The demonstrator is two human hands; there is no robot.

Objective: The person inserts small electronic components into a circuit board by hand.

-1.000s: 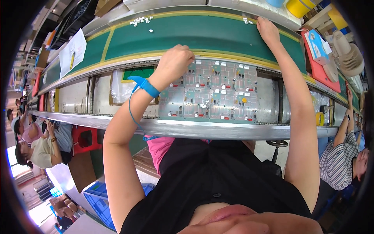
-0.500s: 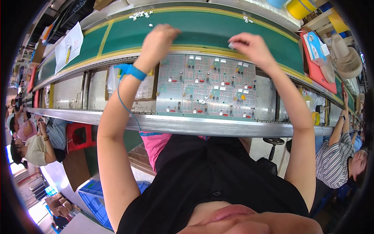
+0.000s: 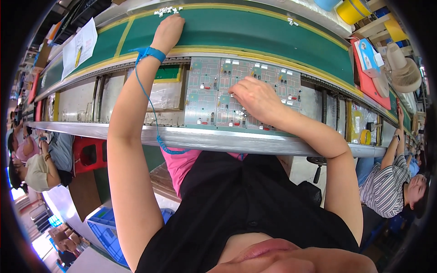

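Note:
My left hand point(image 3: 169, 32), with a blue wrist strap point(image 3: 152, 53) on its wrist, reaches to the far side of the green work surface. Its fingers are bent together just below a loose pile of small white connectors point(image 3: 167, 11); what is in them is hidden. Over the middle of a panel of circuit boards point(image 3: 200, 107) is my right hand point(image 3: 257, 96), fingers drawn together and pointing left. Its fingertips are low over the panel, and anything between them is too small to tell. White connectors, red parts and dark parts stand on the boards.
A few more white connectors point(image 3: 292, 22) lie at the far right of the green surface point(image 3: 227, 32). Metal rails point(image 3: 255, 142) carry the panel. A paper sheet point(image 3: 79, 48) lies left; a small fan point(image 3: 403, 68) stands right. Other people sit at both sides.
My left hand has moved away from me, up to the white connectors. My right hand, which held a small white piece above the green surface, has come down and left over the panel.

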